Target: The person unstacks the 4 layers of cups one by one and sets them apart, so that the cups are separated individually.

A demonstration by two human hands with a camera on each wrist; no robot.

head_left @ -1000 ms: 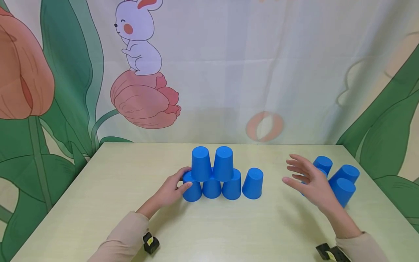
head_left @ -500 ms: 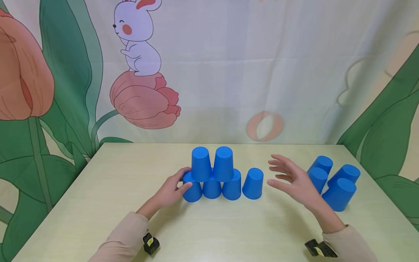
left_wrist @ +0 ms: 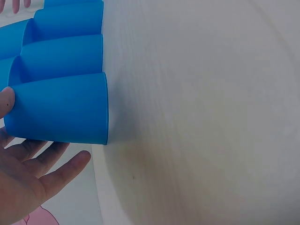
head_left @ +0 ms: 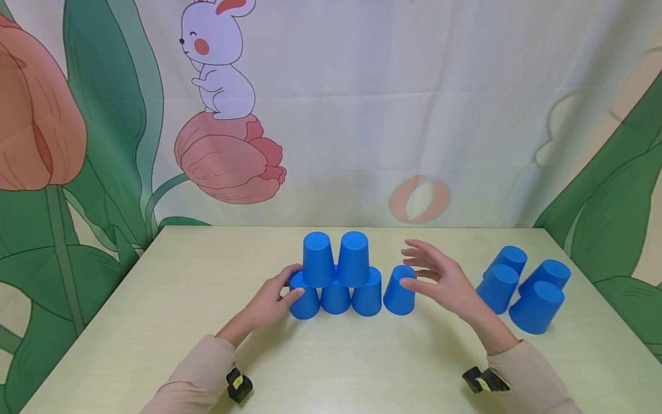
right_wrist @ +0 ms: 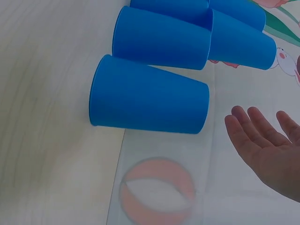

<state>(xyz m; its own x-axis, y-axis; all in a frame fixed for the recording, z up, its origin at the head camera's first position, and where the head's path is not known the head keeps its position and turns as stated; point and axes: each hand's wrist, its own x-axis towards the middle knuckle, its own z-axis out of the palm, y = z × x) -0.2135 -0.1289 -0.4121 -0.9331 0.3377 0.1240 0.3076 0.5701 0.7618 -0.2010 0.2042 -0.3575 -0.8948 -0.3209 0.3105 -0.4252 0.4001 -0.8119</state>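
In the head view, my left hand [head_left: 266, 302] holds the left end cup [head_left: 304, 305] of a bottom row of upside-down blue cups. Its thumb lies on the near side, and its fingers reach behind, as the left wrist view shows. Two upper cups [head_left: 318, 259] stand side by side across the three left cups of that row. At the row's right end is a blue cup [head_left: 397, 296] with nothing on top. My right hand [head_left: 439, 279] hovers just right of that cup, fingers spread and holding nothing; in the right wrist view, a gap separates the fingers from the cup [right_wrist: 150, 96].
Several more upside-down blue cups [head_left: 536, 307] stand grouped on the right of the pale table [head_left: 331, 368]. A printed curtain [head_left: 331, 115] hangs behind the table's back edge. A small black device [head_left: 239, 385] sits at the left wrist, another [head_left: 485, 380] at the right.
My right hand has moved left, from beside the right-hand group of cups to the end cup of the row. My left hand and the stacked cups have stayed put.
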